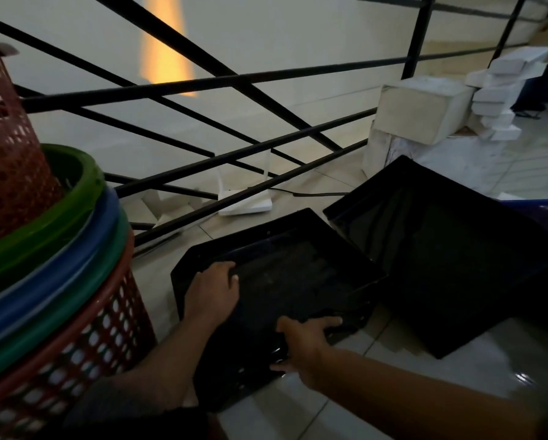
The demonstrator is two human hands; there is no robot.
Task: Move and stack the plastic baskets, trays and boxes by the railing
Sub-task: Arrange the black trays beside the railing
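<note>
A black plastic tray (285, 271) lies tilted on the tiled floor in front of the black railing (203, 84). My left hand (212, 292) grips its left rim, fingers curled over the edge. My right hand (304, 342) grips its near rim, thumb on top. A second black tray (450, 249) lies just to the right, touching the first one's corner. At the left stands a stack of baskets: a red perforated basket (85, 338) at the bottom, green and blue rims (85, 214) nested in it, and an upturned red basket (6, 160) on top.
A white router (247, 204) with a cable sits on the floor by the railing. White boxes (425, 109) are piled at the back right, smaller white boxes (501, 87) beyond them. A blue thing (539, 211) shows at the right edge.
</note>
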